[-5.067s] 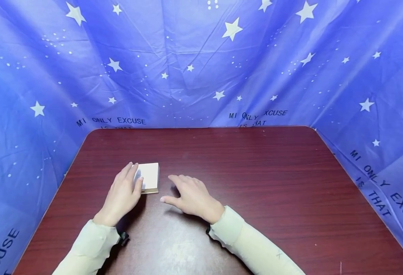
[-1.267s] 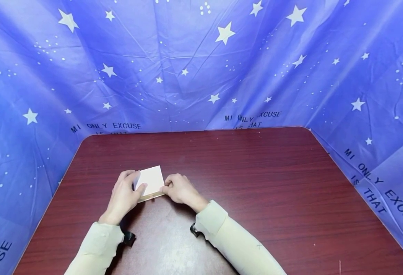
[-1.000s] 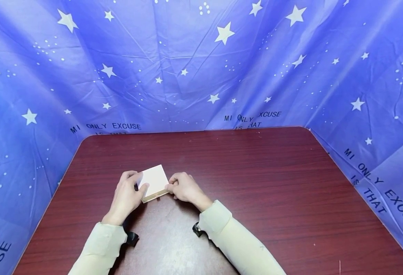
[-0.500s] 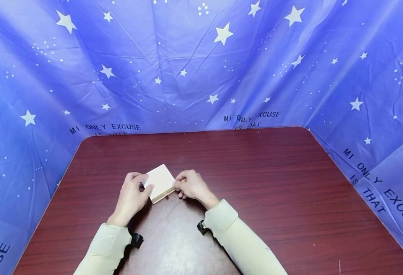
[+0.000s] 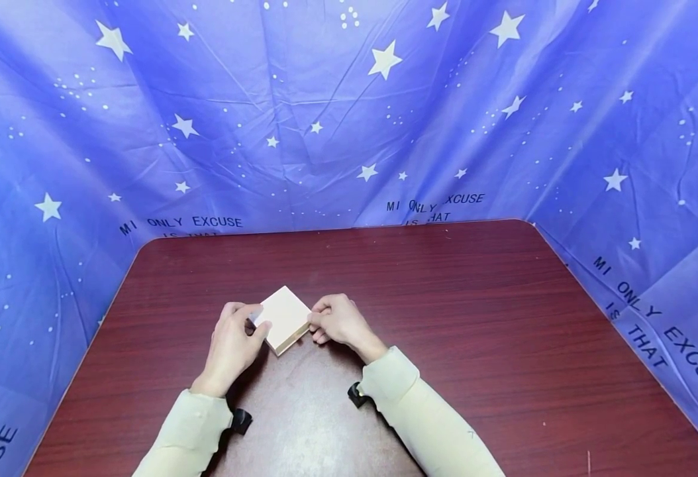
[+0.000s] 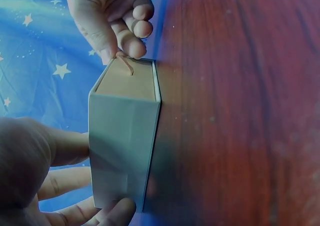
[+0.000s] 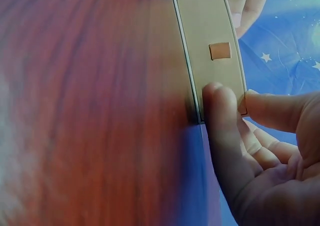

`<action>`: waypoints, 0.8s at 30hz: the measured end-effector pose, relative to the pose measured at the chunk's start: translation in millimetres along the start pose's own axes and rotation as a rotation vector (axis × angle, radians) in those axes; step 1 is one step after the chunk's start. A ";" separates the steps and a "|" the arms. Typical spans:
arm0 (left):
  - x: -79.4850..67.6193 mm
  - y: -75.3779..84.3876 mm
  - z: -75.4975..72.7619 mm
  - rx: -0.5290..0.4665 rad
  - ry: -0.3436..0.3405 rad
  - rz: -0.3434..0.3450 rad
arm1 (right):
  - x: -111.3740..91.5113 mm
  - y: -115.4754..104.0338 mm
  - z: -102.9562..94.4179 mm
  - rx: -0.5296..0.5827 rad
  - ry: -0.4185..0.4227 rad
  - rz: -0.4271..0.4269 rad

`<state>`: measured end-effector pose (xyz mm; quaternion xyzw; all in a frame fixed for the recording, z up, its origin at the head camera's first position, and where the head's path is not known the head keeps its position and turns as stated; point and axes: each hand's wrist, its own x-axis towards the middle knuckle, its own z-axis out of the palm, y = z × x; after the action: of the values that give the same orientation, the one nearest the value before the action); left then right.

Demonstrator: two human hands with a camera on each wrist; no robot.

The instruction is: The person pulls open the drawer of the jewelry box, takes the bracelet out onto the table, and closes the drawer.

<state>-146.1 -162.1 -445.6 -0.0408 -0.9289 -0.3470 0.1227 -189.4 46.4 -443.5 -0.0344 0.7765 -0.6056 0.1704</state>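
A small white box (image 5: 285, 317) with a tan side face sits turned at an angle on the dark red table (image 5: 444, 318). My left hand (image 5: 230, 344) grips its left side; in the left wrist view the curled fingers of that left hand (image 6: 30, 161) are around the white spine of the box (image 6: 122, 141). My right hand (image 5: 342, 324) pinches the right corner between thumb and fingers. An orange-brown tab (image 7: 220, 51) shows on the tan face in the right wrist view. A similar strip (image 6: 129, 66) shows near the right fingertips in the left wrist view.
A blue curtain (image 5: 301, 99) printed with white stars and black letters surrounds the table on its back and sides. The table's far edge lies beyond the box. A black strap (image 5: 242, 421) is at the left cuff, another (image 5: 357, 395) at the right.
Earlier, the left hand lay on the box and the right hand was apart from it. The right fingers have since taken its corner. The box has turned and moved right with both hands.
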 end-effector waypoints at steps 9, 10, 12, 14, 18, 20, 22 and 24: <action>1.3 4.2 -0.1 -0.006 -0.015 -0.037 | 0.8 0.3 -7.9 0.126 -0.018 0.035; 1.2 4.2 0.4 -0.013 -0.016 -0.042 | 0.8 0.3 -9.0 0.130 -0.018 0.036; 1.0 4.6 1.6 -0.025 -0.016 -0.051 | 0.8 0.3 -11.2 0.135 -0.015 0.037; 0.6 5.3 2.5 -0.035 -0.020 -0.059 | 1.1 0.7 -13.3 0.135 -0.005 0.036; -0.8 6.7 2.9 -0.040 -0.033 -0.063 | 2.5 1.9 -16.4 0.126 0.015 0.030; -1.2 7.3 3.0 -0.041 -0.038 -0.064 | 3.1 1.9 -17.5 0.120 0.024 0.027; -1.5 7.9 2.8 -0.044 -0.040 -0.067 | 3.6 1.8 -18.2 0.115 0.034 0.023; -1.4 8.9 3.3 -0.047 -0.044 -0.075 | 4.1 1.8 -19.0 0.108 0.045 0.020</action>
<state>-144.0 -153.2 -442.7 -0.0165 -0.9238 -0.3722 0.0882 -198.8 63.4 -442.2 -0.0039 0.7467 -0.6455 0.1608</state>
